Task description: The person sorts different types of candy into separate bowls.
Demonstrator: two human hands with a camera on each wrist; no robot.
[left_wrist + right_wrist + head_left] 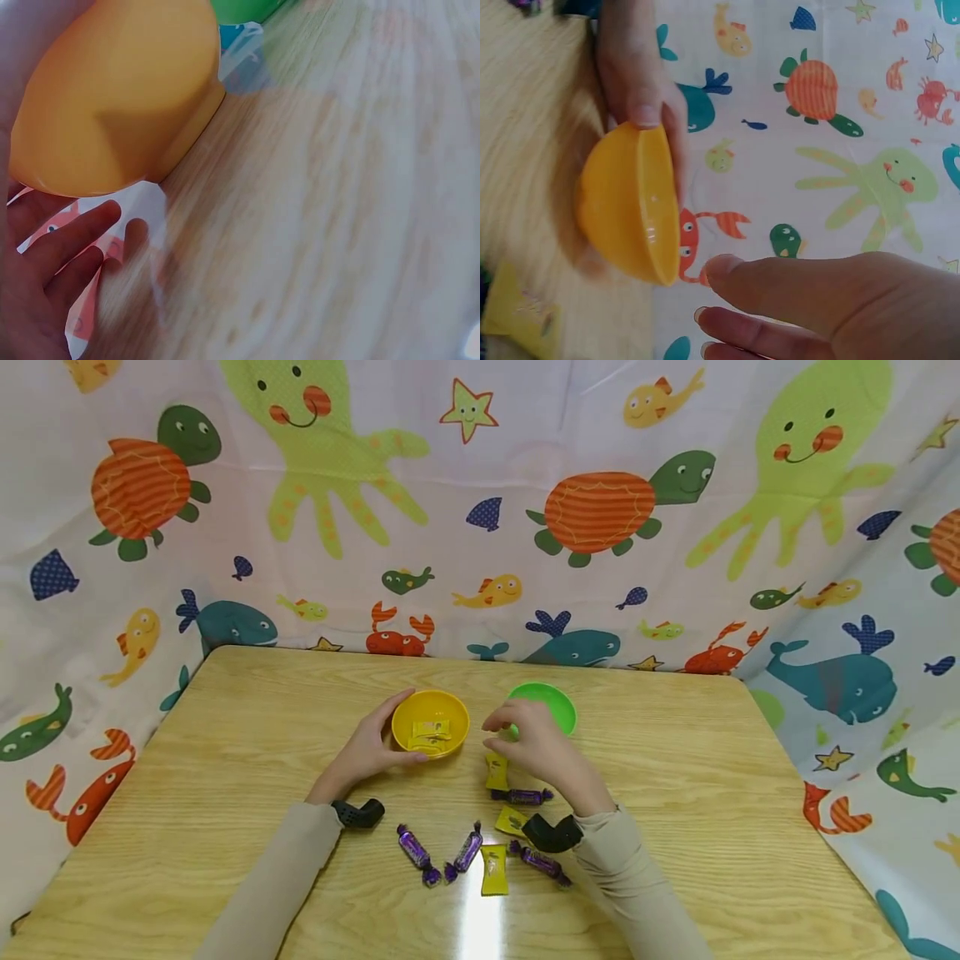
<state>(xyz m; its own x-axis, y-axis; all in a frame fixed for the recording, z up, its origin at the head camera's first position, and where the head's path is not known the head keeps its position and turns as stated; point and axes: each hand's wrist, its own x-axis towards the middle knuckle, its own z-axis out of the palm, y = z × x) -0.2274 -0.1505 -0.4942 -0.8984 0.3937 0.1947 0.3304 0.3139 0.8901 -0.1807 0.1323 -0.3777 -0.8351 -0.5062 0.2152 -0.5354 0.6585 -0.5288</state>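
Observation:
My left hand (369, 745) holds the yellow bowl (429, 702) at its left side, thumb at the near rim and fingers around the far side. Yellow-wrapped candies (431, 728) lie inside it. My right hand (538, 742) hovers between the two bowls, partly covering the green bowl (557, 699); nothing shows between its thumb and fingers (757, 330). Just below that hand a yellow-wrapped candy (497, 772) lies on the table beside a purple twist-wrapped candy (522, 797). In the right wrist view the yellow bowl (619, 202) appears sideways, away from the right fingertips.
Nearer the front of the wooden table (720, 827) lie more purple candies (464, 852) and yellow candies (494, 870), some close to the right wrist's black band (552, 834). A cloth printed with sea animals (480, 468) hangs behind the table and at its sides.

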